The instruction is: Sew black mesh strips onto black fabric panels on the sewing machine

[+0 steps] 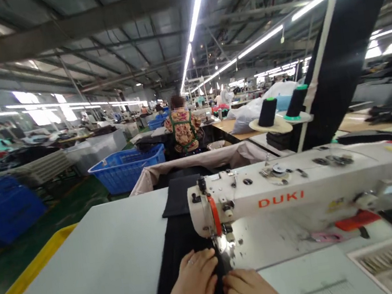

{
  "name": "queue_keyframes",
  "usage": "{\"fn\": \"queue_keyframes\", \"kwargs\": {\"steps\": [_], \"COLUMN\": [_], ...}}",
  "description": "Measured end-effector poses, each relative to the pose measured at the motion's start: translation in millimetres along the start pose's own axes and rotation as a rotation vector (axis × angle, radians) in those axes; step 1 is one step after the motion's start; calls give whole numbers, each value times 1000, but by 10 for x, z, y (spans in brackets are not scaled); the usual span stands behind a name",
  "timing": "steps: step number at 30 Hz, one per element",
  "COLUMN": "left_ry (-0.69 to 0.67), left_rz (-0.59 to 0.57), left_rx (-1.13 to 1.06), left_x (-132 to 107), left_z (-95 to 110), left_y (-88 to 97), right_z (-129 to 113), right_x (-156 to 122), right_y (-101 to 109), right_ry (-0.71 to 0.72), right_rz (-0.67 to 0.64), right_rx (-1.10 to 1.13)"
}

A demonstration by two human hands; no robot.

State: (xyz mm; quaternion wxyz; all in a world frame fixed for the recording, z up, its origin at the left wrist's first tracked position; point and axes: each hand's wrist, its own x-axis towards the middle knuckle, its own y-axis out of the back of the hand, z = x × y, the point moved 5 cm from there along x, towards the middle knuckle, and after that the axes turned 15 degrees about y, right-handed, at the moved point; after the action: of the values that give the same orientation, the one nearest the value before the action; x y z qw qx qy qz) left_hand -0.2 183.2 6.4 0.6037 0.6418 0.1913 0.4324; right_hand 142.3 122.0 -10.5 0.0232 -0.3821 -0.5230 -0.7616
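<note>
A strip of black fabric point(179, 237) runs over the table and under the head of a white sewing machine point(318, 188) marked DUKI. My left hand point(195, 283) lies on the fabric with its fingers stretched toward the needle area; a bracelet circles the wrist. Just to the right, my right hand point(252, 291) has its fingers bent and pressed together at the fabric's edge. Both hands are close in front of the presser foot, whose detail is blurred. A folded black piece point(181, 196) lies behind, beside the machine head.
A cloth-lined bin point(142, 181) stands behind the table, with a blue basket point(129, 168) farther left. Black thread cones point(268, 112) stand behind the machine. Pink-handled scissors point(327, 237) and a tray of small parts point(390, 260) are at right. A person point(183, 127) sits ahead.
</note>
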Motion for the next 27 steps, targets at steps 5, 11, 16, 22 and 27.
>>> {"fn": "queue_keyframes", "kwargs": {"steps": [5, 11, 16, 22, 27], "left_ry": [119, 148, 137, 146, 134], "left_rz": [-133, -149, -139, -139, -140], "left_rx": [-139, -168, -173, -167, -143], "left_x": [37, 135, 219, 337, 385], "left_z": [9, -65, -102, -176, -185], "left_y": [-21, -68, -46, -77, -68], "right_z": [9, 68, 129, 231, 308], "right_x": [56, 105, 137, 194, 210], "right_y": [67, 87, 45, 7, -36], "right_ry": [-231, -205, -173, -168, -175], "right_rz": [-196, -222, -211, -253, -242], "right_rx": [296, 293, 260, 252, 239]}}
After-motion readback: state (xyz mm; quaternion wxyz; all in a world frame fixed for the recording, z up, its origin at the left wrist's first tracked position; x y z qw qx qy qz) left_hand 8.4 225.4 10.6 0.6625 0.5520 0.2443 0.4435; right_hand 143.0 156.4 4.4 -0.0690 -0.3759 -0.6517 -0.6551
